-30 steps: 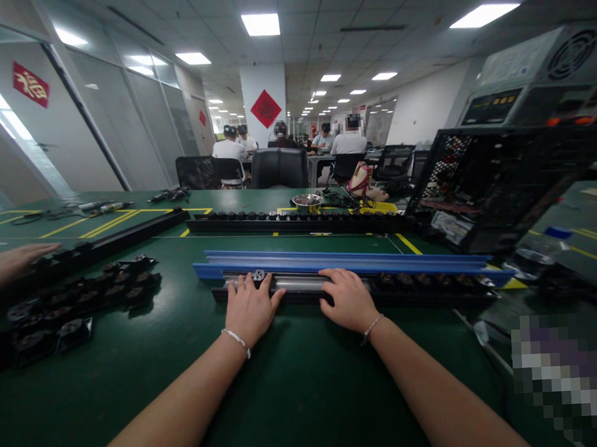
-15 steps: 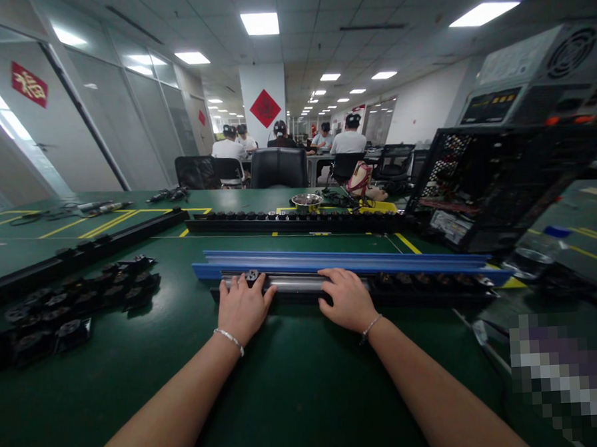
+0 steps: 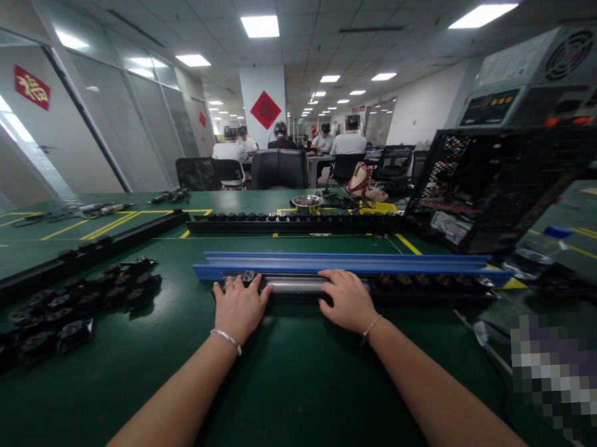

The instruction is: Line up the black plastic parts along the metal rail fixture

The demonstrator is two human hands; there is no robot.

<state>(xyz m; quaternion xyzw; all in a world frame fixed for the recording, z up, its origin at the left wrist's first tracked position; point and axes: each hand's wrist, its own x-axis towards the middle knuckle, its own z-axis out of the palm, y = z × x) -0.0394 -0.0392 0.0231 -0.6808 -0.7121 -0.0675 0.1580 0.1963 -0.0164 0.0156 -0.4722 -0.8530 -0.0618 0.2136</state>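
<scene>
One black rail (image 3: 302, 285), centre of frame, lying lengthwise on a green table (image 3: 297, 397); bare silvery inner face at mid-length, a row of dark round parts (image 3: 421, 279) seated toward its right end. One small round part (image 3: 248, 276) at the rail's left portion, beside the left hand (image 3: 240, 310): fingers spread, tips over the rail, thumb apart; whether the part is pinched cannot be told. Right hand (image 3: 350, 301), right of centre: fingers bent over the rail, thumb apart; firmness of hold cannot be told. One blue channel (image 3: 350, 257), just behind the rail. One cluster of loose dark parts (image 3: 89, 298), left of frame. One metal dish (image 3: 307, 202), upper middle. One open computer case (image 3: 497, 186), right.
</scene>
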